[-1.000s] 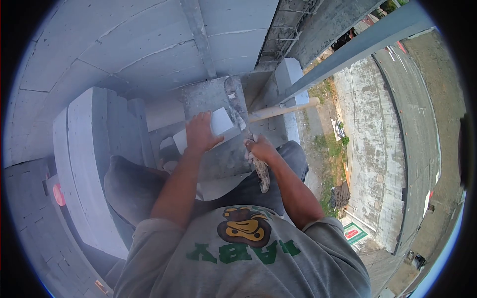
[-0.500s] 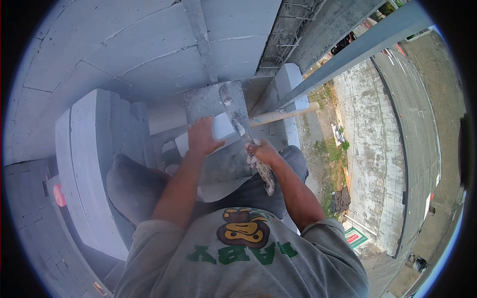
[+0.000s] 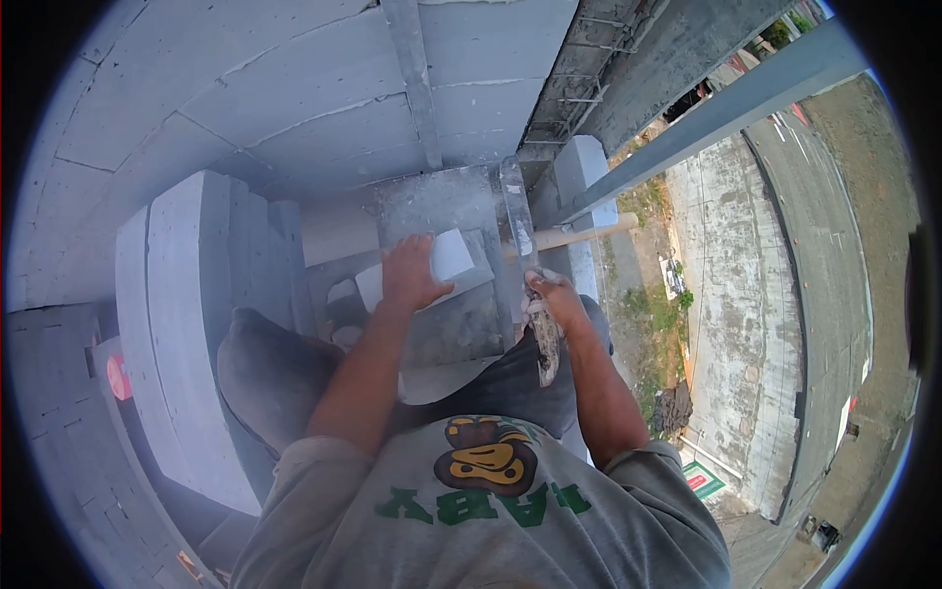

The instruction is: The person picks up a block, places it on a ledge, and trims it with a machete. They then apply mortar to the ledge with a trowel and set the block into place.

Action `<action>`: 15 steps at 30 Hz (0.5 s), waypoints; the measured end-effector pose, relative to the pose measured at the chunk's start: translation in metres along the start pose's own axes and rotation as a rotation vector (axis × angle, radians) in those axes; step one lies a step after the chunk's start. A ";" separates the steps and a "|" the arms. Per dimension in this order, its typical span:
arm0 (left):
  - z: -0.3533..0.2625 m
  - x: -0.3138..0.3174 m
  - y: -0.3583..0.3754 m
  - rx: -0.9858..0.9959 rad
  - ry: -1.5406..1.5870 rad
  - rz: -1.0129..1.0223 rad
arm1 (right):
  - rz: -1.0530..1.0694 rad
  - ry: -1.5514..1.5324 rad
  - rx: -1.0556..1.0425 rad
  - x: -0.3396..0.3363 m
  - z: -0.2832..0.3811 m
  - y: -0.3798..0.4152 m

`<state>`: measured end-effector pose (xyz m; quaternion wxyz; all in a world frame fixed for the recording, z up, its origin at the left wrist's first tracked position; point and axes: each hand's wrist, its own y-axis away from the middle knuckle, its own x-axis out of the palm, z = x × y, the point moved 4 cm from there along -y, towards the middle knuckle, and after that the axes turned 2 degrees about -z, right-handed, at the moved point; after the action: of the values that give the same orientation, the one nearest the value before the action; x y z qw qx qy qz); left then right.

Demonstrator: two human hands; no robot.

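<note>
Masonry offcut (image 3: 450, 254), a pale, rigid and probably crumbly piece judged light, is pinned flat on the grey block (image 3: 442, 294) under the spread left hand (image 3: 410, 278), while a mortar-caked trowel (image 3: 520, 221) is gripped by its handle in the closed right hand (image 3: 555, 302).

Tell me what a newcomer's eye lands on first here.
At centre, the left hand presses a pale grey cut block onto a stack. Beside it, the right hand has its grip on a mortar-caked trowel, blade pointing away. At right, the ledge drops to a road far below.
</note>
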<state>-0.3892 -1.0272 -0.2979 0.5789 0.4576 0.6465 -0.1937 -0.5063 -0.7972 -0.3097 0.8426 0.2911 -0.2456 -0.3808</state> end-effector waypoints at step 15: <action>0.004 0.002 -0.005 0.000 0.020 0.013 | -0.069 -0.020 0.011 0.005 -0.021 -0.018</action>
<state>-0.3910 -1.0319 -0.3018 0.5736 0.4637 0.6493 -0.1853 -0.4995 -0.8046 -0.3359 0.8248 0.3003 -0.2459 -0.4111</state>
